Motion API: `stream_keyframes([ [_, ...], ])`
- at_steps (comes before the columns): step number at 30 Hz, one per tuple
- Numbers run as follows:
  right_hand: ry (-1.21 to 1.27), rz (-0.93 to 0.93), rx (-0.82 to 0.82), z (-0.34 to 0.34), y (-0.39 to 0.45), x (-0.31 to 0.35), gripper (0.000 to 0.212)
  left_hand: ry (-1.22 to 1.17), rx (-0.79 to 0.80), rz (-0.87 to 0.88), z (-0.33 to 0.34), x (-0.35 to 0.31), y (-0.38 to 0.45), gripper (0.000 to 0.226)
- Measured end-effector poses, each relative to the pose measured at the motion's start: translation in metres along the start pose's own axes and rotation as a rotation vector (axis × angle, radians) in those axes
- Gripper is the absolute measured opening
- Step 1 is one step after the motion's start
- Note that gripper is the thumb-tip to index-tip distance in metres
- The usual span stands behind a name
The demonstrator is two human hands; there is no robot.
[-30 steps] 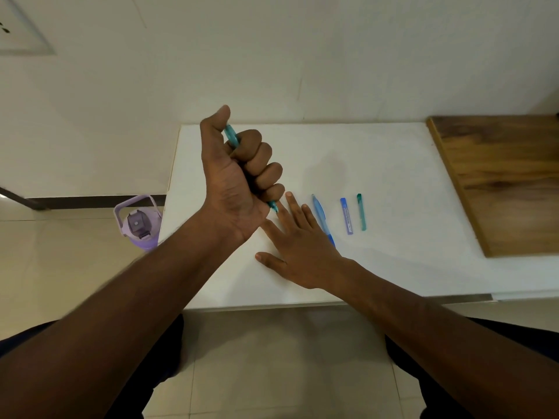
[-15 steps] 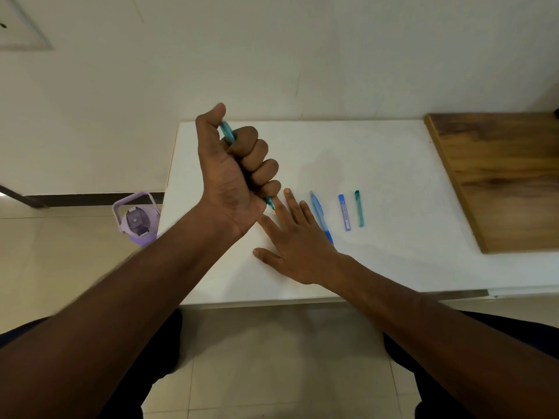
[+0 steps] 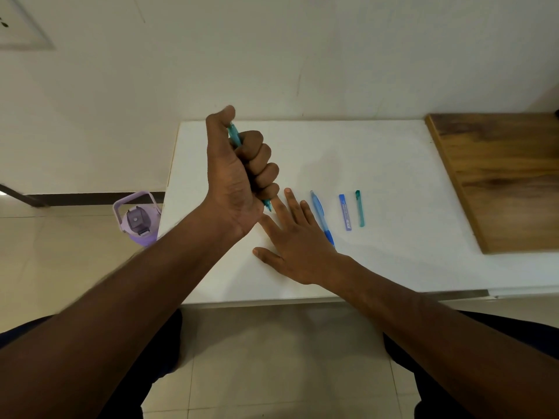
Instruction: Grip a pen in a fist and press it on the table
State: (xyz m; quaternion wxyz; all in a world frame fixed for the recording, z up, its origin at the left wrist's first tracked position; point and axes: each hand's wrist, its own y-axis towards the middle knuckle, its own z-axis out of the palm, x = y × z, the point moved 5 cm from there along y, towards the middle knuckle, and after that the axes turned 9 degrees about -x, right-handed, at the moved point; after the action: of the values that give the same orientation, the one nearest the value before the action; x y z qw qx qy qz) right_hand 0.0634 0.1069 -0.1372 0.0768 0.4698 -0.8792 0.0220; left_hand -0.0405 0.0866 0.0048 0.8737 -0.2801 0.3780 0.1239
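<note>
My left hand grips a teal pen in a fist, thumb at its upper end, tip pointing down just above the table. My right hand lies flat on the white table, fingers spread, directly right of the pen's tip. A blue pen lies along the outer edge of my right hand. Further right lie a small blue lead case and a teal cap-like piece, side by side.
A wooden board covers the table's right end. A lilac water bottle stands on the tiled floor left of the table. The wall rises behind the table. My knees are under the near edge.
Both hands hold much the same pose; the view has shifted slightly. My left fist with the teal pen sits a touch lower toward the table.
</note>
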Motion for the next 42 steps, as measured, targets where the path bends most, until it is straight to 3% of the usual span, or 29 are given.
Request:
stream_keyframes([
  [42, -0.01, 0.013, 0.034, -0.0052, 0.0009, 0.0072, 0.083, -0.016, 0.078, -0.1, 0.0008, 0.0025, 0.0023, 0.066],
])
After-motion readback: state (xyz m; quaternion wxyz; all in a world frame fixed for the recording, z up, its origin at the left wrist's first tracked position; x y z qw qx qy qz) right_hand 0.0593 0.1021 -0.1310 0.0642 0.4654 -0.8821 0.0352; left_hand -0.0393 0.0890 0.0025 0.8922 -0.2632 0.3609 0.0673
